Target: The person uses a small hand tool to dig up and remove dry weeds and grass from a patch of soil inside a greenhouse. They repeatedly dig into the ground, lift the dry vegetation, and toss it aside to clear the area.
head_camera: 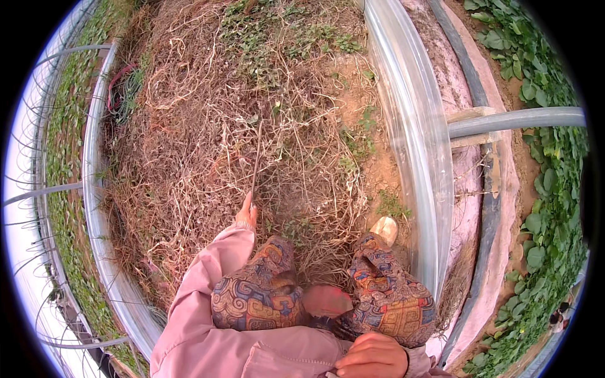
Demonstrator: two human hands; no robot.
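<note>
My left hand (248, 212) reaches forward and grips the near end of a thin, straight brown stick or rod (257, 158). The far tip of the rod lies among dry, tangled vines and stems (203, 123) that cover the ground. Close to my body, my right hand (373, 356) rests with bent fingers at the hem of my pink jacket (288, 347), beside my right thigh. Its palm is hidden, so I cannot tell whether it holds anything. My bent knees, in patterned trousers (392, 302), are on both sides of a dull red rounded thing (326, 301).
Clear plastic sheeting (411, 118) runs along my right, with a grey pipe (515, 122) crossing outward. Beyond it grow leafy green plants (536, 222). Another plastic-covered edge (97, 189) bounds the left side. A coil of green and red cord (126, 90) lies near it.
</note>
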